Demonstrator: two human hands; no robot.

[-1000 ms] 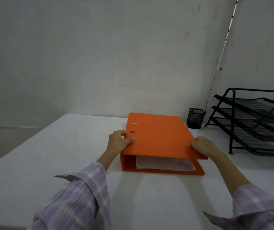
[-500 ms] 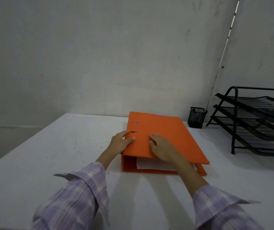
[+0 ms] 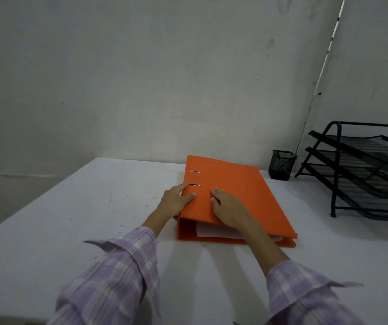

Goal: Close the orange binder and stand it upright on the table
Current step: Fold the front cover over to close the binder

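Status: flat orange cardboard lever-arch binder [image 3: 230, 195] is lying on the white table [image 3: 71, 219], spine side to my left, front cover down over the white sheets [image 3: 218, 232] inside. Cover isn't fully flush; there's a gap at the near edge with paper showing, so I'd call it closed but not pressed tight.

My left hand [image 3: 176, 202] is wrapped on the spine edge, thumb on top of the cover, fingers down the side, gripping the binder. My right hand [image 3: 229, 209] is flat, fingers spread, palm pressing on the cover, not gripping anything.

Done: closing, more or less. Left: standing it upright. It's flat now, nothing lifted. Probably tip it up from the spine grip.

Black mesh pen cup [image 3: 281, 167] and black wire tiered tray rack [image 3: 364, 172] sit well apart on the right, out of the way.
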